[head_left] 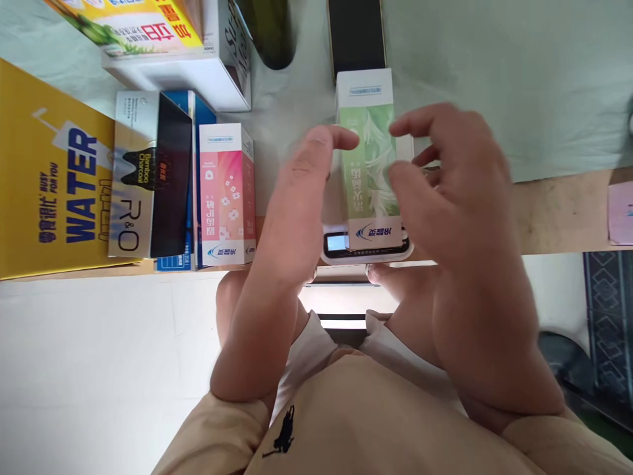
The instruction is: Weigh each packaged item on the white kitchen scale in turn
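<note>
A tall green-and-white cardboard box w/ a pale leaf print (370, 158) stands upright on a small white digital scale (366, 247), which sits at the near edge of the tabletop (558, 211), approx. centre of view; the scale's little blue display faces the person. The left hand (297, 211) is raised just left of the box, fingers held together & extended, thumb tip at or very near the box's upper left side; contact can't be told through the blur. The right hand (455, 191) is just right of the box, grip spread, fingers curled loosely toward the box's right edge w/o clearly closing on it. Neither hand pinches anything. Behind the box lies a dark phone-like slab w/ a tan rim (356, 36), and a dark green bottle (270, 33) stands to its left. Left of the hands stands a pink-and-white cardboard box w/ a flower print (226, 194), touching a blue box (194, 181) beside it; in front of that leans a silver-and-black box marked "Bamboo Charcoal" (148, 175). Further left is a big yellow carton w/ "WATER" in blue (49, 178). At the top left sits a white box w/ a yellow-and-red label (163, 46). A pale pink item (620, 214) shows at the far right edge of the tabletop. The person wears a tan shirt w/ a small black logo.
</note>
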A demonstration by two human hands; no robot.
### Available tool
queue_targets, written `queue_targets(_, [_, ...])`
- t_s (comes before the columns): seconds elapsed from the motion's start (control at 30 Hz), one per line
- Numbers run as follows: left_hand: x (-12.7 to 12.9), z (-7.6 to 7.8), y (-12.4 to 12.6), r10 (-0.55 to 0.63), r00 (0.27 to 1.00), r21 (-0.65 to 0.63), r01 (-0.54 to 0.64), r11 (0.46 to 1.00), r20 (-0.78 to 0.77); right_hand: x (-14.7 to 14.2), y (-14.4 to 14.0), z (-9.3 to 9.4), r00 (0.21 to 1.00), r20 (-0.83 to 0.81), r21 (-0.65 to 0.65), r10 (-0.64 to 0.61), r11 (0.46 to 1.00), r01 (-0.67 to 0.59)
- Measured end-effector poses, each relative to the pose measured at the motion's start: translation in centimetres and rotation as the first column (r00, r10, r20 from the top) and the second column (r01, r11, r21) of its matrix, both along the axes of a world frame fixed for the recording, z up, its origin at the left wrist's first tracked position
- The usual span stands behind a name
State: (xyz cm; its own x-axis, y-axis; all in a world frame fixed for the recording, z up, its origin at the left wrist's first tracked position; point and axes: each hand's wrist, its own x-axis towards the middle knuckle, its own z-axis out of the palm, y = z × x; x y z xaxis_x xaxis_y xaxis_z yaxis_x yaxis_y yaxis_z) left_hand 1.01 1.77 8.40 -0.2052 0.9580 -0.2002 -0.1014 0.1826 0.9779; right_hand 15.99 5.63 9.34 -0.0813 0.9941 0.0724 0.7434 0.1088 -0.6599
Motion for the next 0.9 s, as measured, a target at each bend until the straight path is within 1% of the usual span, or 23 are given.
queue_targets(0.07, [0.2, 0.4, 0.1, 0.066, 0.996, -0.021, -0.065, 0.998, 0.052, 0.3, 0.5, 0.4, 0.997, -0.045, 0.004, -0.058, 0.998, 0.059])
queue_targets(0.13, [0.3, 0.7, 0.2, 0.102, 0.991, -0.018, -0.101, 0.995, 0.084, 0.4, 0.8, 0.9, 0.993, -0.057, -0.013, -0.1, 0.995, 0.1])
queue_targets(0.23, [0.4, 0.7, 0.3, 0.116, 0.989, 0.012, -0.117, 0.993, 0.087, 0.3, 1.0, 1.5, 0.991, -0.069, -0.026, -0.118, 0.993, 0.117])
queue_targets(0.33, [0.0, 0.4, 0.2, 0.118, 0.991, 0.017, -0.119, 0.993, 0.068, -0.3, 1.1, 1.9, 0.99, -0.101, -0.004, -0.097, 0.995, 0.097])
queue_targets(0.5, [-0.7, -0.2, 0.2, 0.142, 0.989, 0.024, -0.143, 0.989, 0.043, -1.0, 1.2, 2.0, 0.985, -0.171, 0.069, 0.029, 0.997, -0.017])
queue_targets(0.6, [-1.0, -0.5, 0.1, 0.152, 0.987, 0.03, -0.153, 0.988, 0.051, -1.2, 1.1, 2.0, 0.985, -0.16, 0.084, 0.057, 0.995, -0.044])
queue_targets(0.7, [-1.1, -0.5, 0.0, 0.147, 0.987, 0.03, -0.149, 0.988, 0.058, -1.3, 1.0, 2.1, 0.991, -0.116, 0.08, 0.06, 0.995, -0.051])
queue_targets(0.77, [-1.1, -0.3, -0.3, 0.12, 0.991, 0.026, -0.121, 0.992, 0.058, -1.2, 0.9, 2.3, 0.997, -0.068, 0.058, 0.038, 0.998, -0.034])
queue_targets(0.83, [-0.9, 0.1, -0.5, 0.065, 0.998, 0.0, -0.065, 0.998, 0.015, -1.0, 0.7, 2.3, 1.0, -0.013, 0.028, 0.027, 0.999, -0.026])
queue_targets(0.9, [-0.6, 0.4, -0.8, -0.002, 0.998, -0.03, 0.0, 1.0, -0.069, -0.7, 0.7, 2.3, 0.998, 0.045, -0.032, 0.041, 0.999, -0.04])
